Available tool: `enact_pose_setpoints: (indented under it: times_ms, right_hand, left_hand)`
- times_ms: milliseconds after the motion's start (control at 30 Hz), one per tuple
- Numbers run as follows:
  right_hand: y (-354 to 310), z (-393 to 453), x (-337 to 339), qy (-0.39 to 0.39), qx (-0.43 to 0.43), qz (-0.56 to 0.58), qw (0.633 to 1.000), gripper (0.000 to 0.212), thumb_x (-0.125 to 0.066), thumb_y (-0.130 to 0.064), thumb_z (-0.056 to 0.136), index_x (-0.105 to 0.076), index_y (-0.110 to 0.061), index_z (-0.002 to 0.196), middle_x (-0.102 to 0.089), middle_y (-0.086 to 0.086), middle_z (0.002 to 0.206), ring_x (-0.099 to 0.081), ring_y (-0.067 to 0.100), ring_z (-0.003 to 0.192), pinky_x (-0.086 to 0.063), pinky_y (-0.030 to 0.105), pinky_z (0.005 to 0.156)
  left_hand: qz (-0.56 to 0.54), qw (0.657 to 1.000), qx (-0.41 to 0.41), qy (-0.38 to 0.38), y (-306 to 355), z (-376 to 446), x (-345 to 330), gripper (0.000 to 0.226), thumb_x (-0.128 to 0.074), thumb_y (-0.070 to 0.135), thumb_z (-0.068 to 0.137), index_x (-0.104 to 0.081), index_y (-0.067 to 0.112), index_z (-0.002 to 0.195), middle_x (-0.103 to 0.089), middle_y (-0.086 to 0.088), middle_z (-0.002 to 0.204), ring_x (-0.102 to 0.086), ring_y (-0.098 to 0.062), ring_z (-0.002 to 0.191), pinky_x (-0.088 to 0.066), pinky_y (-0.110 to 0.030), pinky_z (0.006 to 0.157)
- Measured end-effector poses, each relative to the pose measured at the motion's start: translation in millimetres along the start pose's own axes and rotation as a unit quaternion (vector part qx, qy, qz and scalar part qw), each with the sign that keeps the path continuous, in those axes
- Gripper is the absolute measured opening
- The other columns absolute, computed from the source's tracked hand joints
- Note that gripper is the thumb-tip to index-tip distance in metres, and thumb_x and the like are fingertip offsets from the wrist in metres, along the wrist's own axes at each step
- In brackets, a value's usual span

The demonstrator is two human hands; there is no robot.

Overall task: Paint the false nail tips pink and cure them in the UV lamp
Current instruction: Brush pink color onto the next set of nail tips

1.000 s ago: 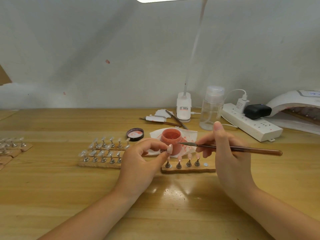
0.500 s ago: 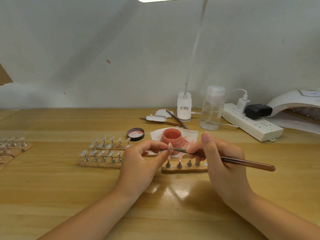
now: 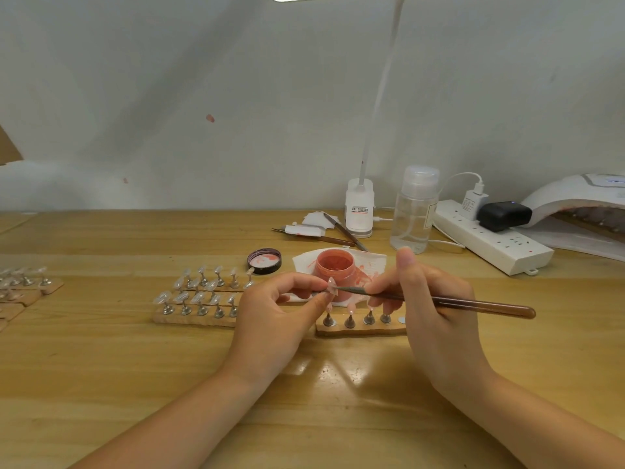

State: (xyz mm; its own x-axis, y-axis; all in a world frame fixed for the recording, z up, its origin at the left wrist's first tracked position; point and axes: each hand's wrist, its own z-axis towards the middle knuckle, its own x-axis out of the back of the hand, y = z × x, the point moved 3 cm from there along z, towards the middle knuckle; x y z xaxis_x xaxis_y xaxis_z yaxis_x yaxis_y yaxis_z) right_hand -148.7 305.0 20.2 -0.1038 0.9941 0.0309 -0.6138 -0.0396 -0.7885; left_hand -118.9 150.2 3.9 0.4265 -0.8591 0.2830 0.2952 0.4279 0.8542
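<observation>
between the left hand (image 3: 274, 319) fingertips, a nail tip (image 3: 331, 286) meets the brush (image 3: 439, 301).

Bare table (image 3: 101, 384) nearside; nail stands (image 3: 199, 299), paint jar (image 3: 334, 265) crowd the middle.

- Wall (image 3: 236, 96): pale grey-white, plain; a few small reddish marks
- Table (image 3: 101, 384): light wood planks, glossy; meets the wall along its far edge
- Desk lamp (image 3: 359, 208): white base at the wall, thin white neck rising; lit head at the top edge; glare on the tabletop
</observation>
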Motion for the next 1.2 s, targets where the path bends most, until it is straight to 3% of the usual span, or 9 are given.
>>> enact_pose_setpoints:
  times_ms: [200,367,633,833,967,1200]
  right_hand:
    - [-0.8,0.2,3.6,0.024,-0.007,0.037,0.999,0.045,-0.046,-0.039,0.089,-0.066,-0.015,0.057,-0.063,-0.001,0.053,-0.056,0.006,0.048,-0.044,0.013,0.049]
    - [0.0,3.9,-0.2,0.024,-0.027,0.036,0.999,0.038,-0.045,-0.039,0.087,-0.068,-0.027,0.060,-0.066,-0.008,0.057,-0.056,0.005,0.052,-0.043,0.010,0.051]
    - [0.0,-1.3,0.8,0.023,-0.052,0.056,0.997,0.051,-0.040,-0.040,0.085,-0.065,-0.008,0.054,-0.060,-0.001,0.048,-0.054,0.006,0.045,-0.044,0.014,0.047]
    - [0.7,1.8,2.0,0.044,-0.041,0.055,0.997,0.046,-0.040,-0.041,0.087,-0.067,-0.022,0.055,-0.064,-0.002,0.053,-0.056,0.006,0.049,-0.044,0.012,0.049]
    - [0.7,0.5,-2.8,0.022,-0.043,0.038,0.998,0.042,-0.041,-0.040,0.084,-0.067,-0.021,0.058,-0.066,-0.009,0.056,-0.056,0.005,0.052,-0.045,0.013,0.051]
    - [0.1,-3.2,-0.1,0.014,-0.036,0.056,0.998,0.052,-0.040,-0.038,0.090,-0.063,-0.009,0.054,-0.060,-0.005,0.049,-0.055,0.005,0.047,-0.044,0.012,0.048]
  left_hand:
    - [-0.013,1.000,0.004,-0.004,0.1,0.4,-0.2,0.014,-0.074,0.020,0.072,-0.068,0.032,0.068,-0.067,0.021,0.070,-0.058,0.006,0.069,-0.041,-0.005,0.064]
    - [-0.017,1.000,0.004,-0.004,-0.3,0.7,-0.7,0.011,-0.073,0.025,0.071,-0.066,0.033,0.067,-0.065,0.024,0.066,-0.058,0.007,0.066,-0.041,-0.005,0.062]
    - [-0.020,1.000,0.017,-0.012,-1.4,1.3,-0.5,0.011,-0.073,0.024,0.071,-0.066,0.032,0.067,-0.066,0.024,0.068,-0.057,0.008,0.065,-0.040,-0.005,0.061]
    - [-0.032,0.999,0.026,-0.017,-1.0,0.9,-1.1,0.010,-0.068,0.039,0.065,-0.068,0.029,0.070,-0.067,0.020,0.069,-0.058,0.004,0.064,-0.042,-0.009,0.063]
    - [-0.025,0.999,0.030,-0.019,-1.1,1.3,-1.4,0.008,-0.072,0.026,0.071,-0.067,0.031,0.069,-0.067,0.020,0.071,-0.059,0.005,0.065,-0.042,-0.008,0.061]
    - [-0.023,0.999,0.035,-0.021,-2.2,0.6,-0.4,0.016,-0.073,0.018,0.073,-0.067,0.031,0.070,-0.067,0.020,0.073,-0.059,0.004,0.067,-0.043,-0.007,0.061]
